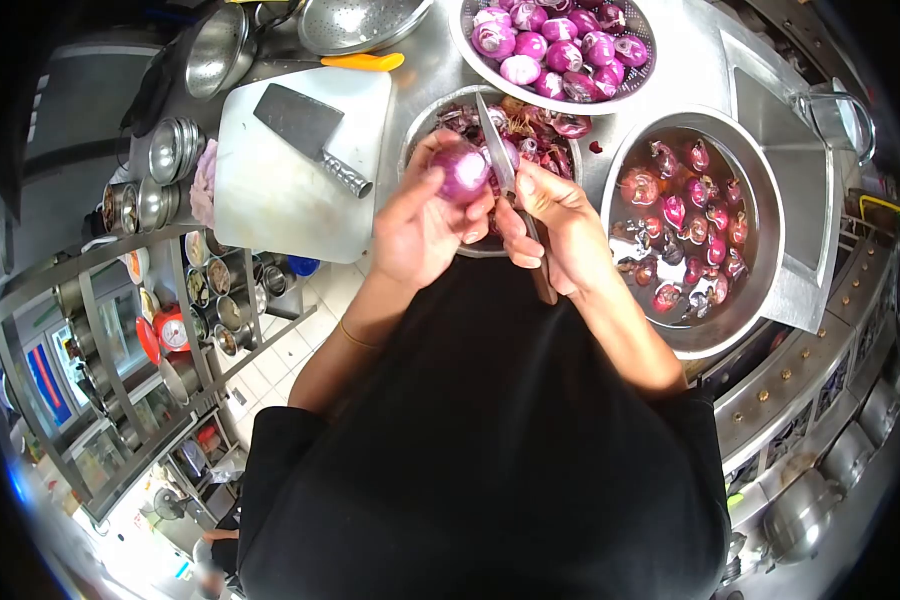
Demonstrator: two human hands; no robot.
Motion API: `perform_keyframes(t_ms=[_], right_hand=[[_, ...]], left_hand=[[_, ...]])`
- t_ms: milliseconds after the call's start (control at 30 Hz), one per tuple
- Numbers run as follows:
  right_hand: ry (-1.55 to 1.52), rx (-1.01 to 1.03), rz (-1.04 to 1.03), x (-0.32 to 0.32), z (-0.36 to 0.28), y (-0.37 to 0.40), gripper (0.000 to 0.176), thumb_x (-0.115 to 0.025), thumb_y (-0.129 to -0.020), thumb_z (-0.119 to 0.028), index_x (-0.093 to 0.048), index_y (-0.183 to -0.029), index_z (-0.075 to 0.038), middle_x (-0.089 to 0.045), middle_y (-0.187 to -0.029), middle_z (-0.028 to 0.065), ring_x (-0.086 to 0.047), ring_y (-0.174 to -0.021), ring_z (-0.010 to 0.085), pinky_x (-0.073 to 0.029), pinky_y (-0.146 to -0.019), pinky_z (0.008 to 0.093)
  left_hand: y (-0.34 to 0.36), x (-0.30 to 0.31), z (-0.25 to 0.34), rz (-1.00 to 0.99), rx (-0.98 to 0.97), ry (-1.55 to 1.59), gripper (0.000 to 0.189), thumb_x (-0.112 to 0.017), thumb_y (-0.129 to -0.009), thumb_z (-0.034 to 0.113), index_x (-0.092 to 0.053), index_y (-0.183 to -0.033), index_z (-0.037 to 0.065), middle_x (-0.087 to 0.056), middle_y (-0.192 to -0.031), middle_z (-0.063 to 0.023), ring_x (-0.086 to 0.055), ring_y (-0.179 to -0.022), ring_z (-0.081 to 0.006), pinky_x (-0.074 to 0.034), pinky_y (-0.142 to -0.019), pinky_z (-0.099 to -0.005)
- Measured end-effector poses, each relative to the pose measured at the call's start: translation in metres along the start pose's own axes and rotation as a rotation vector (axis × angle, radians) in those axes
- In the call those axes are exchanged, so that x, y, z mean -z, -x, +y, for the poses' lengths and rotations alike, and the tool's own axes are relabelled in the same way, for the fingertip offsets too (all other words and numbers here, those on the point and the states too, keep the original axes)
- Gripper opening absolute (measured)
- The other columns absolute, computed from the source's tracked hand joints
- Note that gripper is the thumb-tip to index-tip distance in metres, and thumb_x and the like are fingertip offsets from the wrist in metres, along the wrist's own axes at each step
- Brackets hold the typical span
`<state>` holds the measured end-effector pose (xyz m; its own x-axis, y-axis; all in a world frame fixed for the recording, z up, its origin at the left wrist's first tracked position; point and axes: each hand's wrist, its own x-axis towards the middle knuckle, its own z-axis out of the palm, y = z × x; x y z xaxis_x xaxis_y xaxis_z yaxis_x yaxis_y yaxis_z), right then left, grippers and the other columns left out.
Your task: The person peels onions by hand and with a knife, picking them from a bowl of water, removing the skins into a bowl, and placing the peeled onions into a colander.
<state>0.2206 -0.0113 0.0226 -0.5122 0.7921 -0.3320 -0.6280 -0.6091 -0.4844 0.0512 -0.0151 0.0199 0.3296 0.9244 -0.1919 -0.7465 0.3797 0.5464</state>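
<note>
My left hand (pixel 417 222) is wrapped around a shiny purple red onion (pixel 462 173). In my right hand (pixel 558 222) is a small knife (pixel 498 143), its blade pointing up and away from me against the onion's right side. Both hands are over a metal bowl (pixel 410 140) of onion skins and trimmings (pixel 548 150). Beyond it stands a colander (pixel 642 88) full of peeled red onions (pixel 560 52). To the right, a large metal basin (pixel 770 300) holds water with unpeeled red onions (pixel 715 245) floating in it.
On the left lies a white cutting board (pixel 270 215) with a cleaver (pixel 300 120) on it. An orange-handled tool (pixel 363 62) rests at its far edge. Metal bowls (pixel 220 50) stand at the far left. A sink (pixel 800 190) edges the right side, and a metal rack (pixel 100 370) stands lower left.
</note>
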Motion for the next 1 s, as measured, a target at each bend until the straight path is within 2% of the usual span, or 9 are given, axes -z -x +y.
perform_keyframes(t_ms=[67, 133, 267, 333, 633, 733, 800, 967, 1000], right_hand=[[0.000, -0.011, 0.018, 0.000, 0.000, -0.001, 0.026, -0.047, -0.097, -0.020, -0.057, -0.113, -0.002, -0.048, -0.064, 0.0022, -0.036, -0.044, 0.0065, -0.032, -0.040, 0.0197], [0.169, 0.014, 0.051, 0.002, 0.004, -0.004, 0.035, -0.048, -0.097, -0.015, -0.051, -0.130, -0.003, -0.050, -0.066, 0.0024, -0.036, -0.046, 0.0063, -0.032, -0.040, 0.0199], [0.196, 0.004, 0.083, 0.004, 0.008, -0.005, 0.035, -0.049, -0.097, -0.016, -0.051, -0.129, -0.003, -0.051, -0.066, 0.0028, -0.037, -0.045, 0.0064, -0.032, -0.040, 0.0196], [0.157, -0.017, 0.082, 0.005, 0.006, -0.005, 0.035, -0.050, -0.096, -0.016, -0.051, -0.128, -0.003, -0.050, -0.066, 0.0029, -0.037, -0.045, 0.0066, -0.032, -0.040, 0.0196], [0.074, 0.058, 0.046, 0.021, -0.010, -0.005, 0.035, -0.044, -0.099, -0.017, -0.047, -0.133, -0.007, -0.049, -0.064, 0.0026, -0.039, -0.047, 0.0071, -0.032, -0.041, 0.0195], [0.707, 0.028, 0.135, 0.015, -0.006, -0.008, 0.055, -0.048, -0.096, -0.014, -0.025, -0.146, -0.009, -0.048, -0.063, -0.0001, -0.043, -0.052, 0.0080, -0.037, -0.048, 0.0214], [0.981, 0.195, 0.171, 0.018, 0.004, -0.011, 0.062, -0.051, -0.094, -0.011, -0.020, -0.147, -0.008, -0.049, -0.063, 0.0016, -0.047, -0.057, 0.0100, -0.042, -0.055, 0.0248], [1.031, 0.278, 0.035, 0.005, -0.004, -0.001, 0.061, -0.055, -0.089, -0.004, -0.030, -0.144, -0.011, -0.051, -0.064, 0.0071, -0.046, -0.062, 0.0130, -0.043, -0.068, 0.0240], [1.132, 0.276, 0.027, -0.002, -0.007, 0.001, 0.057, -0.055, -0.088, -0.002, -0.036, -0.141, -0.010, -0.062, -0.078, 0.0118, -0.059, -0.072, 0.0199, -0.047, -0.077, 0.0293]], left_hand=[[-0.004, 0.007, 0.003, -0.010, 0.016, 0.032, 0.037, -0.047, -0.094, 0.025, -0.040, -0.127, 0.009, -0.053, -0.104, -0.0102, -0.054, -0.083, -0.0201, -0.046, -0.061, -0.0302], [-0.005, 0.009, 0.003, 0.073, -0.020, -0.136, 0.037, -0.045, -0.095, 0.025, -0.040, -0.127, 0.007, -0.053, -0.106, -0.0108, -0.056, -0.087, -0.0215, -0.050, -0.063, -0.0334], [-0.003, 0.014, 0.007, 0.143, -0.048, -0.453, 0.036, -0.055, -0.090, 0.011, -0.042, -0.123, 0.003, -0.055, -0.101, -0.0116, -0.058, -0.084, -0.0202, -0.052, -0.063, -0.0318], [-0.004, 0.013, 0.008, 0.177, -0.047, -0.358, 0.039, -0.059, -0.086, 0.005, -0.043, -0.122, 0.002, -0.057, -0.100, -0.0123, -0.059, -0.081, -0.0198, -0.053, -0.063, -0.0309], [0.012, 0.039, 0.034, 0.080, -0.054, -0.132, 0.045, -0.047, -0.095, 0.019, -0.035, -0.135, 0.002, -0.056, -0.108, -0.0205, -0.056, -0.078, -0.0227, -0.050, -0.067, -0.0324], [0.011, 0.029, 0.033, 0.098, 0.017, 0.105, 0.047, -0.048, -0.094, 0.021, -0.036, -0.135, 0.001, -0.053, -0.112, -0.0199, -0.051, -0.076, -0.0204, -0.044, -0.066, -0.0290], [0.008, 0.032, 0.027, 0.101, 0.020, 0.101, 0.047, -0.049, -0.094, 0.021, -0.036, -0.134, 0.001, -0.053, -0.113, -0.0192, -0.048, -0.074, -0.0191, -0.041, -0.065, -0.0276], [0.007, 0.033, 0.018, 0.052, 0.041, 0.130, 0.048, -0.047, -0.095, 0.025, -0.037, -0.134, -0.001, -0.052, -0.116, -0.0192, -0.044, -0.070, -0.0161, -0.038, -0.061, -0.0256], [0.008, 0.030, 0.018, 0.054, 0.096, 0.190, 0.048, -0.045, -0.095, 0.028, -0.037, -0.134, 0.000, -0.053, -0.117, -0.0199, -0.043, -0.069, -0.0157, -0.038, -0.059, -0.0253]])
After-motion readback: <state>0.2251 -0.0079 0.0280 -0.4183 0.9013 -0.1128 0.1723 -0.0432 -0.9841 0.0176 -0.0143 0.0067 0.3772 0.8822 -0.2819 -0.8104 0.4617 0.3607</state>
